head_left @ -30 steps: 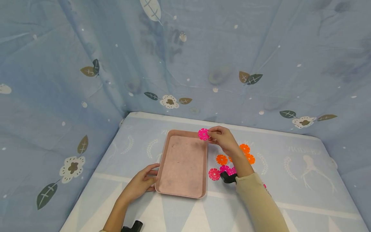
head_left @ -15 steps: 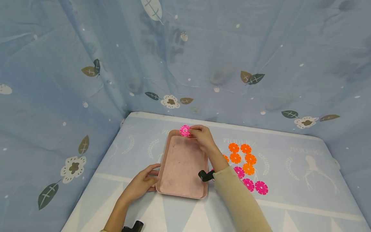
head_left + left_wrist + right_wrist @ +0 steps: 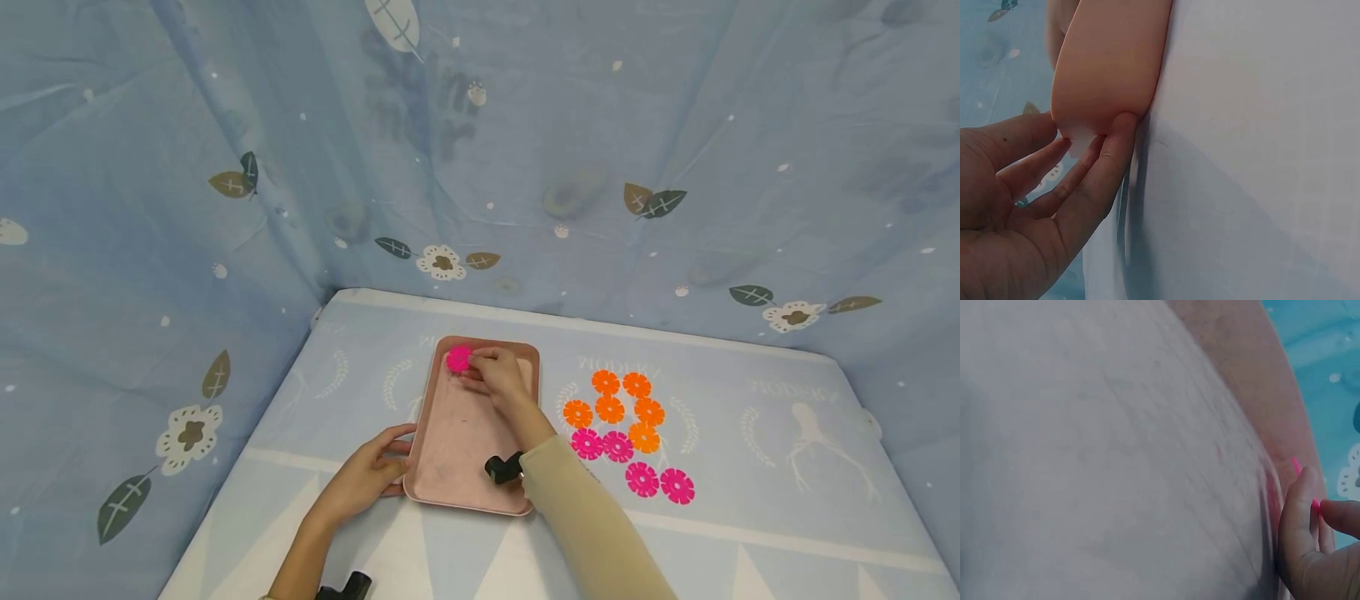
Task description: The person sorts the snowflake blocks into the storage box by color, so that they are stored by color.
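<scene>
Right hand (image 3: 495, 377) pinches pink disc (image 3: 458, 359) low over far-left corner of pink tray (image 3: 457, 492). Left hand (image 3: 367, 475) grasps tray's near-left corner, fingers (image 3: 1107, 159) under rim. Orange discs (image 3: 609, 408) and pink discs (image 3: 660, 482) lie on bench (image 3: 750, 467) right of tray.

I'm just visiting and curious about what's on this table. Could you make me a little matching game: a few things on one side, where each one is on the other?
Things:
1. pink flower disc
2. orange flower discs
3. left hand
4. pink tray

Places:
a. at the tray's near left corner
b. pinched by the right hand
c. on the cloth, right of the tray
d. between the hands

Pairs: 1-b, 2-c, 3-a, 4-d
</scene>
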Available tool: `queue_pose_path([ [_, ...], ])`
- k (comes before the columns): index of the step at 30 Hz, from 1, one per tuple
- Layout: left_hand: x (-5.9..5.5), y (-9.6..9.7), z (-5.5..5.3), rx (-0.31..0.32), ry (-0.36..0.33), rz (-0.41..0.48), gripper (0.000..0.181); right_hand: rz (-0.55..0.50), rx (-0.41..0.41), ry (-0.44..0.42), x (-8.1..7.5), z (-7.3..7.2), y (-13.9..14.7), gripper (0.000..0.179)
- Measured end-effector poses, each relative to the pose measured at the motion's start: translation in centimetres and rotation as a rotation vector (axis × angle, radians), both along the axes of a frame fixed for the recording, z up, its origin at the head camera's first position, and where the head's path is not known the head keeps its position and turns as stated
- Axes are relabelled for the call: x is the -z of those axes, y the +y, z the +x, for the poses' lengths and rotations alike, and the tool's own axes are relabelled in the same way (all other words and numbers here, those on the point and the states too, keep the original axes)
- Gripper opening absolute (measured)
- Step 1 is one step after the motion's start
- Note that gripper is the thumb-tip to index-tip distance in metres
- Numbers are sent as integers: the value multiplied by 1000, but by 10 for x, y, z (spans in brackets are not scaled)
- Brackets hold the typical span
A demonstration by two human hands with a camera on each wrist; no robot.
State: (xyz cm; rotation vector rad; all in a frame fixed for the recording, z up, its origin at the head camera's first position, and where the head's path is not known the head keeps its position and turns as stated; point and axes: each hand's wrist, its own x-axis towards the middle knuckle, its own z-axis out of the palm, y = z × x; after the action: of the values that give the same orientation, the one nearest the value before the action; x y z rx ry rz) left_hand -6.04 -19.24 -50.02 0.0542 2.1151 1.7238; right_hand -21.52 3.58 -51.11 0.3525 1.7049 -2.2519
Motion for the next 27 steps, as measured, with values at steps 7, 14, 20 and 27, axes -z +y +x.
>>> queue_pose_path([
  [7,0,1,-1,-8,-3,-10,51,47,19,-2,-2,1,-7,24],
  [14,-1,2,-1,0,0,-6,51,127,2,24,-6,4,-7,24],
  [20,-2,3,0,-8,4,-16,51,315,-56,120,-12,11,-3,26],
  [27,-4,2,1,-6,1,-3,51,313,-135,246,-34,24,9,32],
])
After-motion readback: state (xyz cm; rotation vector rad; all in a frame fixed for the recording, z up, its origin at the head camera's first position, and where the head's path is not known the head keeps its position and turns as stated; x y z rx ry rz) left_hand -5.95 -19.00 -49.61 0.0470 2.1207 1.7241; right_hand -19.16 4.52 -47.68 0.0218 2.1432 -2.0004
